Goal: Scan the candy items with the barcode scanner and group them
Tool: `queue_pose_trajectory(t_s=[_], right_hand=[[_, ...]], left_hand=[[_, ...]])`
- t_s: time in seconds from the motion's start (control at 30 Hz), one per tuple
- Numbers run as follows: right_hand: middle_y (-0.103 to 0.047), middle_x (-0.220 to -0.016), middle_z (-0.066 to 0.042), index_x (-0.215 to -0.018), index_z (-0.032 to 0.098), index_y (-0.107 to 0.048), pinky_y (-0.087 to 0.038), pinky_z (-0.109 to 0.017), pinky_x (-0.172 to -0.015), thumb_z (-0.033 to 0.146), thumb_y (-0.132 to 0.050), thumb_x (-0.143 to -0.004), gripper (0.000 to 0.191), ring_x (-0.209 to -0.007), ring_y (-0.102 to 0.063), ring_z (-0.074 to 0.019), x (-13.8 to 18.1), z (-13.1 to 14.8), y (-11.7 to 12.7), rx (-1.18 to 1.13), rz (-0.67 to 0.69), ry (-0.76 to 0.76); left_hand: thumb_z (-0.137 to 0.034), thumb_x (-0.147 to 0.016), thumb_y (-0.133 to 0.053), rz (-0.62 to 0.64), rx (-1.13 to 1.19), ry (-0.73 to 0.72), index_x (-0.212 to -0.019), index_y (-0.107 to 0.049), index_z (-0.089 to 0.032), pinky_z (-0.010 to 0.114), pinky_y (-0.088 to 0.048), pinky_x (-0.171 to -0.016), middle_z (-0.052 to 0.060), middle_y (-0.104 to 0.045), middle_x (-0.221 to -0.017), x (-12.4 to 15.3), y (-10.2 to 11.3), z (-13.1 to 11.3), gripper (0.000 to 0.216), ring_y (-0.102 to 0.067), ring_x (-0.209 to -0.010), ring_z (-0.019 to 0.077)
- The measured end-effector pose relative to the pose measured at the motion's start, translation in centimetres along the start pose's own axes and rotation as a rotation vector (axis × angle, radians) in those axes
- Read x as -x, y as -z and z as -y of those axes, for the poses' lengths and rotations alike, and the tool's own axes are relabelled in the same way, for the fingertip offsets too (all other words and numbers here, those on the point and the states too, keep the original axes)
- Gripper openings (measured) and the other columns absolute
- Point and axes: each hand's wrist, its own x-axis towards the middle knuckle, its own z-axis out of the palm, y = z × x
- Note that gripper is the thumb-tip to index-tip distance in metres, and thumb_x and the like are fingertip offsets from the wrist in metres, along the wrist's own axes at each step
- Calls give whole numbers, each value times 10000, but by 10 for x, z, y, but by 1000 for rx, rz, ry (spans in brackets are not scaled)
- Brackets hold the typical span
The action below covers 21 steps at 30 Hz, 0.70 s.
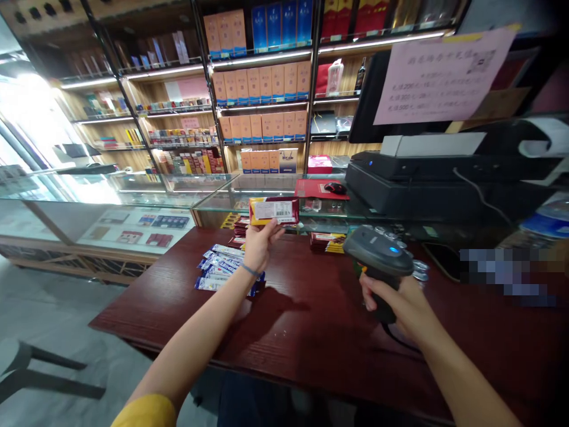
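Observation:
My left hand pinches a flat maroon and yellow packet, held up with its white label and barcode facing me. In my right hand is a black barcode scanner with a blue light on top, gripped by its handle above the desk. Its head is angled to the left, apart from the packet. Below my left hand lies a pile of blue and white wrapped bars. Behind it, a stack of maroon packets is partly hidden. Another stack of maroon and yellow packets sits left of the scanner.
The dark red wooden desk meets a glass display counter. A black mouse rests on a red mat. A cash drawer and monitor stand at right; a phone lies nearby. A grey stool stands at lower left.

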Motion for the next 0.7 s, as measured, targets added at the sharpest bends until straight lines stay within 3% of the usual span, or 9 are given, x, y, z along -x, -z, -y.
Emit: queue_pose_trajectory(t_s=[0.13, 0.37, 0.57, 0.7], right_hand=[[-540, -504, 32, -698, 208, -578, -419, -278, -509, 377, -710, -864, 271, -469, -496, -130, -1, -3, 1, 62, -5, -1], [-547, -481, 35, -705, 218, -571, -420, -294, -553, 387, -676, -880, 264, -473, -508, -141, 2, -7, -2, 199, -36, -26], [-584, -526, 32, -883, 224, -645, -460, -313, -552, 339, -698, -808, 147, -506, -575, -193, 7, -6, -20, 419, -83, -18], [-687, -679, -9, -1052, 227, -689, -517, -325, -634, 299, -707, -769, 292, -734, -688, -254, 8, -4, -31, 448, -79, 50]], left_hand=[[-313, -721, -880, -48, 76, 90, -1036, -685, -173, 406, -597, -951, 73, -770, -1049, 12, -7, 28, 396, -752, -947, 209], [-281, -722, -880, -108, 95, 166, -1089, -671, -187, 402, -597, -948, 58, -755, -1090, 21, 7, 56, 433, -741, -920, 179], [-284, -699, -892, -100, 94, 167, -1092, -676, -187, 376, -606, -903, 53, -755, -1061, 23, 8, 60, 459, -732, -863, 162], [-274, -712, -880, -89, 86, 169, -1082, -679, -195, 371, -603, -906, 37, -752, -1038, 24, 8, 60, 429, -727, -852, 152]])
